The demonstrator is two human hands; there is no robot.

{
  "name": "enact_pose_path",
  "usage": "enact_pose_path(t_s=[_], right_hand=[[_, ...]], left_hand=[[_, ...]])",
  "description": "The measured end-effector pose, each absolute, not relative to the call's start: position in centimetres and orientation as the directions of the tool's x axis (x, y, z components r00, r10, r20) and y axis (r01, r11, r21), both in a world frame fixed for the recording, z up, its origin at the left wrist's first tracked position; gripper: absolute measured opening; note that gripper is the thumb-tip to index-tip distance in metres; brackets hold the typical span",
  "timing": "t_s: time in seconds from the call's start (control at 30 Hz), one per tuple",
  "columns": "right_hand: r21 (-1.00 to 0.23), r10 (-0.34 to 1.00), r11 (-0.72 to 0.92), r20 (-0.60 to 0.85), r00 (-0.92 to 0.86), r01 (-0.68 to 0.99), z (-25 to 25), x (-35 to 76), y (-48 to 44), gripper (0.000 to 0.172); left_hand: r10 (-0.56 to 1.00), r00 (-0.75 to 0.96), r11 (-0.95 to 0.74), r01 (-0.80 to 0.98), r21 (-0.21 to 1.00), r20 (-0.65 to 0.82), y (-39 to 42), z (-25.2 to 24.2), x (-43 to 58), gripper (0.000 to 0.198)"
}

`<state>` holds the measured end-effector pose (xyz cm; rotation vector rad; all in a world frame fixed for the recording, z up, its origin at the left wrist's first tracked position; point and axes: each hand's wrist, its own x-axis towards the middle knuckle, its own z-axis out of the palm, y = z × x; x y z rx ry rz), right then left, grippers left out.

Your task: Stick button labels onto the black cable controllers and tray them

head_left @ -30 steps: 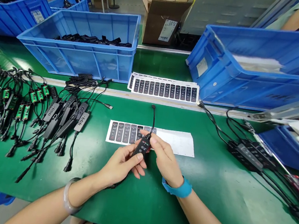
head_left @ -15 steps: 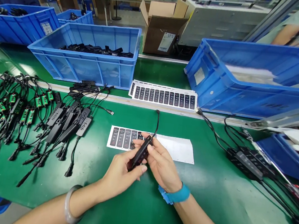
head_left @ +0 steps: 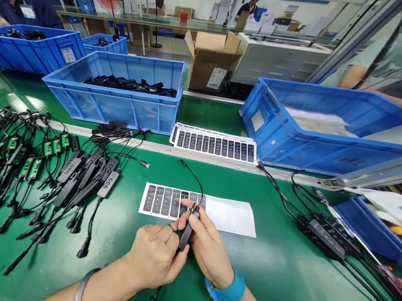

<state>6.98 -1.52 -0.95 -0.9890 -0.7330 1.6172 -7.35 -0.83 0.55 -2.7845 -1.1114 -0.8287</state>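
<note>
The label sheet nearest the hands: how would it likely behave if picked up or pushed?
The label sheet looks paper-thin, so probably light and floppy when lifted. Lying flat on the glossy table, it may slide if pushed.

Glossy green tabletop (head_left: 280,282), smooth paper label sheet (head_left: 231,215), seemingly matt plastic controller (head_left: 185,236)

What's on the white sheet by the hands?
Dark strips sit in a row on the left of the sheet; its right looks mostly white. The right hand and black gadget hide a bit, so what's underneath can't be seen.
</note>
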Motion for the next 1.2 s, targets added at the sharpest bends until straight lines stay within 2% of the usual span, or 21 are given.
enact_pose_path(t_s=[0.07, 0.13, 0.17, 0.23, 0.27, 0.33, 0.4, 0.5, 0.6, 0.67, 0.83, 0.97, 1.1, 1.2], right_hand=[[-0.860, 0.967, -0.255, -0.235, -0.099, -0.442, -1.0, 6.9, -1.6, 0.034], [-0.879, 0.969, -0.246, -0.229, -0.090, -0.409, -0.9, 7.0, -1.6, 0.037], [-0.889, 0.970, -0.241, -0.227, -0.085, -0.390, -0.7, 7.1, -1.6, 0.039], [-0.905, 0.971, -0.239, -0.229, -0.071, -0.352, -0.3, 7.3, -1.4, 0.042], [-0.908, 0.969, -0.246, -0.240, -0.062, -0.338, -0.1, 7.4, -1.3, 0.043], [-0.899, 0.956, -0.291, -0.289, -0.056, -0.327, 0.4, 7.6, -1.1, 0.048], [-0.873, 0.933, -0.356, -0.352, -0.075, -0.334, 0.8, 7.6, -0.9, 0.057], [-0.839, 0.909, -0.414, -0.401, -0.114, -0.353, 1.4, 7.6, -0.9, 0.069], [-0.809, 0.903, -0.424, -0.413, -0.119, -0.406, 1.7, 7.4, -0.9, 0.068], [-0.782, 0.900, -0.430, -0.409, -0.150, -0.451, 1.7, 7.2, -0.7, 0.063], [-0.756, 0.904, -0.421, -0.391, -0.170, -0.501, 1.4, 6.5, -0.1, 0.045], [-0.713, 0.886, -0.459, -0.413, -0.212, -0.530, 2.0, 5.7, 0.2, 0.055], [-0.671, 0.851, -0.524, -0.429, -0.302, -0.524, 2.5, 4.9, 0.5, 0.061], [-0.661, 0.842, -0.538, -0.446, -0.302, -0.523, 2.7, 4.5, 0.8, 0.062]], left_hand=[[0.625, 0.611, -0.750, 0.641, 0.159, 0.486, -0.8, 0.6, -7.4, 0.025], [0.642, 0.604, -0.748, 0.630, 0.211, 0.473, -0.7, 0.4, -7.5, 0.027], [0.666, 0.595, -0.737, 0.619, 0.272, 0.450, -0.7, 0.4, -7.5, 0.028], [0.738, 0.580, -0.669, 0.562, 0.486, 0.344, -0.7, 0.4, -7.4, 0.033], [0.772, 0.580, -0.592, 0.508, 0.625, 0.259, -0.7, 0.5, -7.4, 0.037], [0.794, 0.606, -0.327, 0.351, 0.877, 0.053, -0.8, 0.7, -7.2, 0.047], [0.759, 0.640, 0.004, 0.183, 0.983, -0.122, -0.9, 0.9, -6.9, 0.056], [0.702, 0.660, 0.366, -0.009, 0.931, -0.269, -1.1, 0.9, -6.5, 0.060], [0.665, 0.666, 0.569, -0.159, 0.807, -0.337, -1.3, 0.9, -6.2, 0.056], [0.652, 0.673, 0.641, -0.244, 0.727, -0.349, -1.2, 1.1, -6.2, 0.051], [0.678, 0.672, 0.650, -0.361, 0.669, -0.297, -0.7, 2.2, -6.1, 0.046], [0.707, 0.643, 0.645, -0.416, 0.642, -0.294, 0.0, 3.3, -5.8, 0.047], [0.719, 0.620, 0.653, -0.449, 0.610, -0.313, 0.6, 3.9, -5.9, 0.045], [0.733, 0.607, 0.640, -0.463, 0.613, -0.308, 0.8, 4.0, -6.2, 0.042]])
